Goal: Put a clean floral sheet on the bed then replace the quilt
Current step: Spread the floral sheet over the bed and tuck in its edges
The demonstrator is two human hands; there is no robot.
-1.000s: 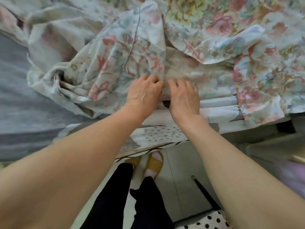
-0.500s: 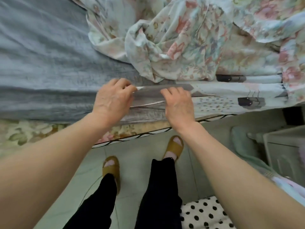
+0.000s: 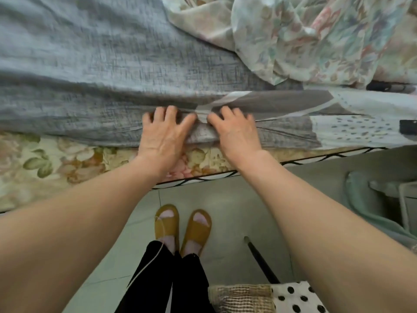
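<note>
- Floral sheet [image 3: 316, 35]: lies crumpled in a heap at the upper right of the bed, not yet spread. It sits well apart from my hands; I judge it is parked there so the layers beneath can be dealt with first.
- Grey cover [image 3: 90, 64]: a crinkled grey cloth over most of the bed, its edge hanging at the near side. Whether it is the quilt I cannot tell.
- Patterned cloth [image 3: 338, 123]: grey and pale panels with small dashes, running along the bed edge to the right.
- Left hand [image 3: 165, 132]: fingers curled into the fold where the grey cover meets the patterned cloth, gripping the gathered edge.
- Right hand [image 3: 232, 129]: just beside the left, fingers curled on the same bunched fold, seemingly to pull or tuck the edge evenly.
- Mattress side [image 3: 56, 159]: flower-printed, exposed below the cover's edge.
- Floor items: my yellow sandals [image 3: 182, 227], a polka-dot cloth [image 3: 297, 299] at lower right.
- Change from half a second ago: my hands have closed together and dug into the fold, where they held its edge apart; the view has shifted left, and the floral sheet now sits further right.
</note>
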